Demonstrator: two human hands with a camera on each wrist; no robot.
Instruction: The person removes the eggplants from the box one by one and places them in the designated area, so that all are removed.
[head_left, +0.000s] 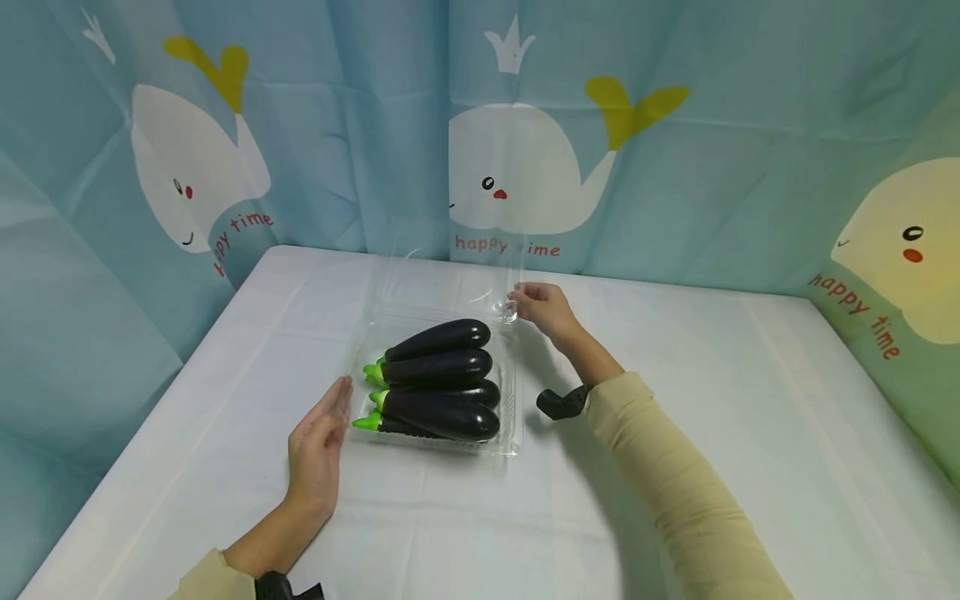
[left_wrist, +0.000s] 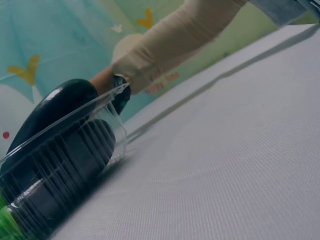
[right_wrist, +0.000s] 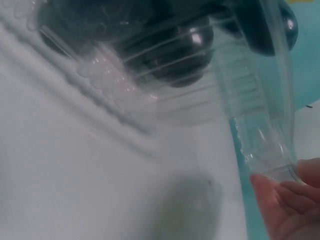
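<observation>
A clear plastic clamshell container [head_left: 507, 446] sits on the table with several dark eggplants [head_left: 438, 415] lying side by side in its base, their green stems pointing left. Its see-through lid [head_left: 450, 283] is raised at the back. My right hand [head_left: 546, 310] pinches the lid's right edge between thumb and fingers; in the right wrist view the fingertips [right_wrist: 270, 187] are on the clear rim. Along the container's left side rests my left hand [head_left: 318, 450], fingers straight and palm turned toward the wall. The left wrist view has the eggplants [left_wrist: 55, 115] behind the ribbed wall.
A white cloth [head_left: 720, 417] covers the table. Behind it and to both sides hangs a blue and green curtain [head_left: 360, 125] with whale prints. Black wrist devices [head_left: 562, 403] are strapped by the sleeves [head_left: 660, 467].
</observation>
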